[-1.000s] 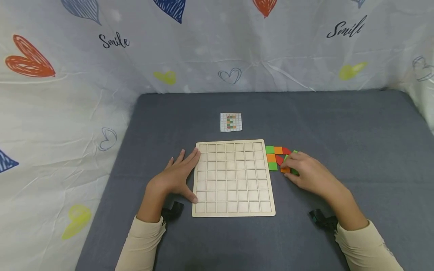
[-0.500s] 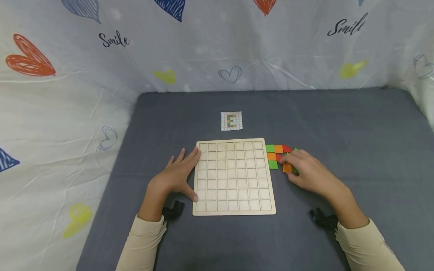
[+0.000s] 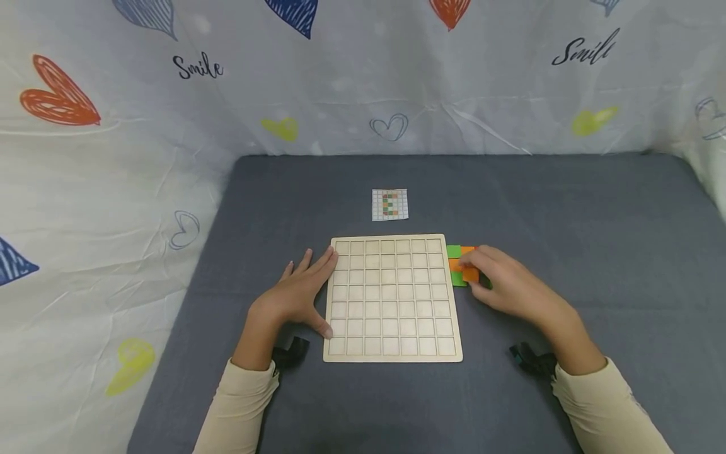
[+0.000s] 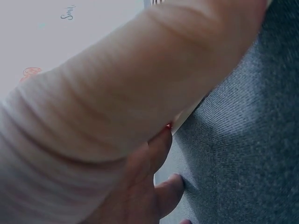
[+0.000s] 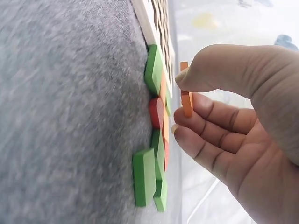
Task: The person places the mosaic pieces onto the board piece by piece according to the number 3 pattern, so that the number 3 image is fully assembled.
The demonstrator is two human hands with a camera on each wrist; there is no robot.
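Note:
A square wooden board (image 3: 391, 296) marked with a grid lies on the table. My left hand (image 3: 292, 299) rests against its left edge, fingers spread and straight, thumb near the lower corner. Just past the board's right edge, my right hand (image 3: 513, 287) pinches an orange square tile (image 5: 187, 103) between thumb and fingers, raised off the table. Below it lie green tiles (image 5: 153, 72), a red tile with a curved edge (image 5: 157, 113) and other orange tiles (image 3: 467, 250). In the head view, the right hand hides most of the red and green ones.
A small printed card (image 3: 389, 205) showing a coloured grid pattern lies beyond the board. Dark grey cloth (image 3: 539, 202) covers the table. Behind it hangs a pale curtain (image 3: 340, 75) with hearts and lettering. Black wrist cameras (image 3: 533, 360) sit under both wrists.
My right hand has lifted the orange tile from among the others and moved left toward the board, now covering the red tiles in the head view. My left hand stays in place.

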